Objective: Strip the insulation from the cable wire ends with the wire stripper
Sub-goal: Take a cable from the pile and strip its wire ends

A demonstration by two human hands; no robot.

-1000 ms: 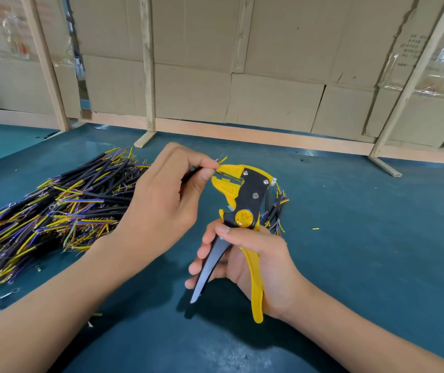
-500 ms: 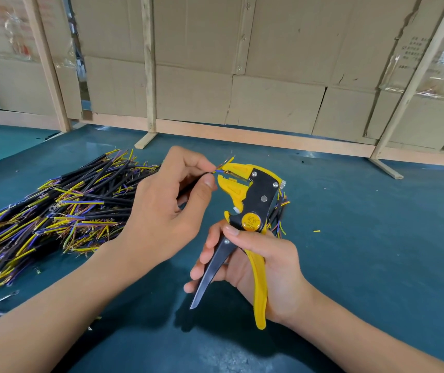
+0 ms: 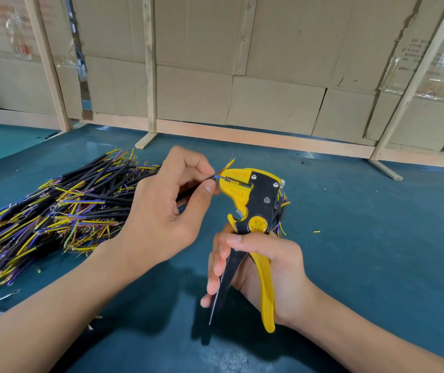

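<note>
Fingers point(image 3: 210, 187) pinch cable point(image 3: 188, 190) beside wire pile point(image 3: 54, 211); right hand point(image 3: 266, 267) grips stripper point(image 3: 253, 205).

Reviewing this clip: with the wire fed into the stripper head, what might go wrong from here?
1. The left hand pinches the cable right beside the wire stripper head, so a squeeze may nip a fingertip.
2. Only the blue wire seems seated; the yellow wire splays above the head and may go unstripped.
3. The right hand holds the handles spread; a sudden squeeze could tug the cable from the pinch.
</note>
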